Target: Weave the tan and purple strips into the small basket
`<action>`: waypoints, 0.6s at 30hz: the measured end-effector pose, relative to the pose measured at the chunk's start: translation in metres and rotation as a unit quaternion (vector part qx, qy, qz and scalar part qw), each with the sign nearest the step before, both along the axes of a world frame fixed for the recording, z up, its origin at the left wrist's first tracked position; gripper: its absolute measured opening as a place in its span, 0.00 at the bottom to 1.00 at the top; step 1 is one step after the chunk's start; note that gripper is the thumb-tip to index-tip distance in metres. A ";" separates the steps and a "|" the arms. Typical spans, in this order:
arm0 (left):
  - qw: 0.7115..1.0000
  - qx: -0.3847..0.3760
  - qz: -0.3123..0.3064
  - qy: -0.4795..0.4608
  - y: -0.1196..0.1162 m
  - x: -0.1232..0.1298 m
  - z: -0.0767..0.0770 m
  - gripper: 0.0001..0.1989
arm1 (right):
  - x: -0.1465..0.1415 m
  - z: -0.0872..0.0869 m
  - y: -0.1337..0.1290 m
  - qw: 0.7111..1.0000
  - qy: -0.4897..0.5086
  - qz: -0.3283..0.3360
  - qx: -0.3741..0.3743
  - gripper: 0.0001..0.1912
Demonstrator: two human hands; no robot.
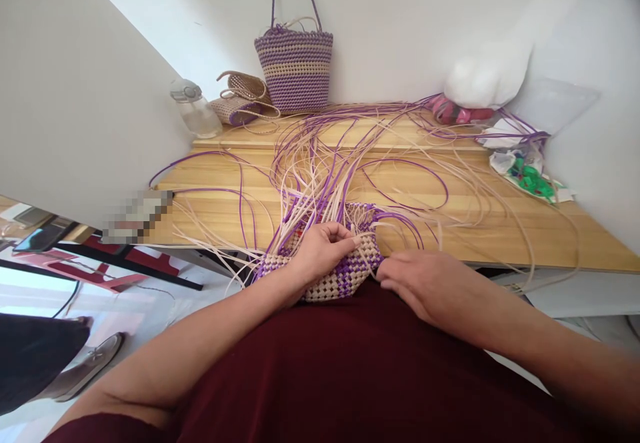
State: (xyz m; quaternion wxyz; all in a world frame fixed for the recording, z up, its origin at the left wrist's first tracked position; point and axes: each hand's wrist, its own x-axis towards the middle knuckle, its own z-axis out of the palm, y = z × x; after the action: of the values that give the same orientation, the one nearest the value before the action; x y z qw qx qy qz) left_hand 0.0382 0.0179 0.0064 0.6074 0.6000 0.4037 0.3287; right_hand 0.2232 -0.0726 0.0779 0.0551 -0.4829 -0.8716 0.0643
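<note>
A partly woven basket (345, 280) in beige and purple rests against my body at the table's front edge. Long beige and purple strands (320, 183) run up from its rim and spread over the tabletop. My left hand (320, 250) lies on the basket, thumb and forefinger pinched on a beige strand at the rim. Beside the basket's right side is my right hand (410, 280), fingers curled together; what they hold, if anything, is too small to make out.
A finished purple and beige bag (295, 70) stands at the back of the table (200, 170), near smaller woven pieces (240, 100) and a clear bottle (195, 110). White and green bundles (533, 176) lie right. A person's shoe (93, 363) shows lower left.
</note>
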 end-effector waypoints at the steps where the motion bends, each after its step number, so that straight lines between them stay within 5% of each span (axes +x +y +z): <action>1: 1.000 -0.004 -0.001 -0.006 0.000 0.000 0.001 0.16 | -0.002 0.006 0.006 0.999 0.014 0.023 -0.042 0.09; 5: 1.000 -0.018 0.005 -0.011 -0.001 -0.001 0.003 0.15 | -0.002 0.016 0.043 0.997 0.067 0.030 0.022 0.09; 9: 0.999 -0.044 0.010 -0.015 -0.001 -0.003 0.005 0.13 | 0.001 0.007 0.074 0.997 0.043 0.038 0.055 0.08; 18: 0.997 -0.063 0.024 -0.039 -0.001 0.000 0.008 0.11 | -0.003 0.004 0.083 0.995 0.028 0.062 0.070 0.07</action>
State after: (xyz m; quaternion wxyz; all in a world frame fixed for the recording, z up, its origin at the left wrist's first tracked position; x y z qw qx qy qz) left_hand 0.0383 0.0166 0.0147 0.6508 0.5374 0.4144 0.3404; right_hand 0.2202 0.0108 0.0818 0.1091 -0.4211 -0.9002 0.0194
